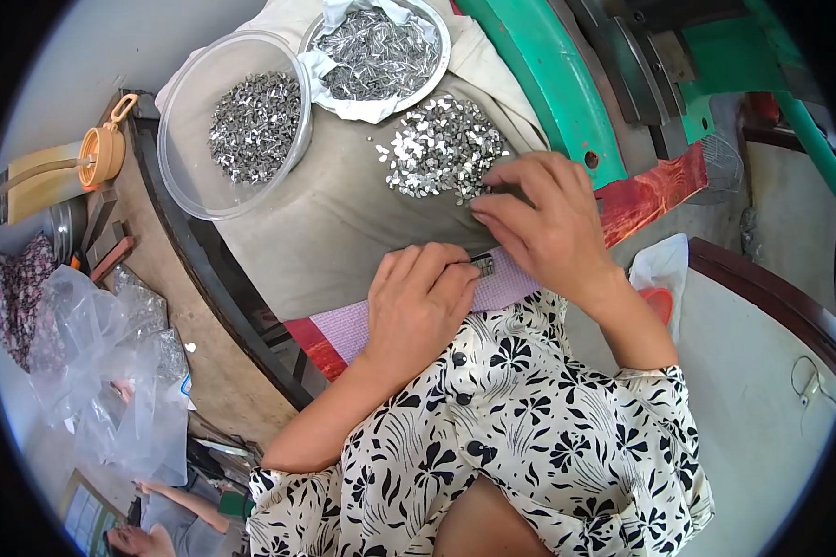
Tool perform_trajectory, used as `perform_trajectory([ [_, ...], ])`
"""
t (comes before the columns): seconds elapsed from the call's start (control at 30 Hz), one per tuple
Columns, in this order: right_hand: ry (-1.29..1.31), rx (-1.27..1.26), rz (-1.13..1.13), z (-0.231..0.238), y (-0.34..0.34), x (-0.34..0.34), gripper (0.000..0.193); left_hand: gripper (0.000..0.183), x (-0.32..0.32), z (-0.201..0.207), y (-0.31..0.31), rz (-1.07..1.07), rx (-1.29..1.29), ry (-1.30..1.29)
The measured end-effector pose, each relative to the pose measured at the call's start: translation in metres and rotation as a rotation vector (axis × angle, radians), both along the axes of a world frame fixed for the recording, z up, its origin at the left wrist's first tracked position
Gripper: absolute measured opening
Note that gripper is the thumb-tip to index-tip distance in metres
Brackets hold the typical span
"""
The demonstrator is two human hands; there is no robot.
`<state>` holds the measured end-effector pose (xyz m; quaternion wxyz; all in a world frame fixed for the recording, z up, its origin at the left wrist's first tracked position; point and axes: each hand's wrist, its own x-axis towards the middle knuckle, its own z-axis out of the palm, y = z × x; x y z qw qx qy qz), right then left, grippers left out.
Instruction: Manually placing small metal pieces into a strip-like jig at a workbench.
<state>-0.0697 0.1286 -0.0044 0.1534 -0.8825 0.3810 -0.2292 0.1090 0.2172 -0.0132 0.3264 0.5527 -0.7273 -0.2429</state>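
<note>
My left hand (415, 299) rests at the near edge of the work surface. Its fingers are closed round a small dark metal piece (482, 265), and most of that piece is hidden. My right hand (550, 223) is at the near right side of a loose pile of small shiny metal bits (441, 148). Thumb and forefinger come together there in a pinch; whatever lies between them is too small to make out. Under my hands are a grey-brown cloth (316, 251) and a strip of lilac textured cloth (344, 327).
A clear plastic tub (178, 153) of small metal parts stands at the far left. Beside it, a lined round bowl (444, 46) holds thin metal pins. Green machine frame (548, 74) borders the right. Plastic bags (111, 371) lie left; another person (172, 520) shows at lower left.
</note>
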Motion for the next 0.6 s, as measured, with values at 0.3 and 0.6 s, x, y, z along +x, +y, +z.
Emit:
perform_trajectory([
  [0.3, 0.105, -0.045, 0.048, 0.0058, -0.0045, 0.0103, 0.019, 0.019, 0.0061, 0.0017, 0.0045, 0.011, 0.078, 0.029],
  [0.6, 0.078, -0.018, 0.027, 0.0037, -0.0013, 0.0082, 0.020, 0.020, -0.0002, -0.0003, -0.0009, 0.006, 0.020, -0.036],
])
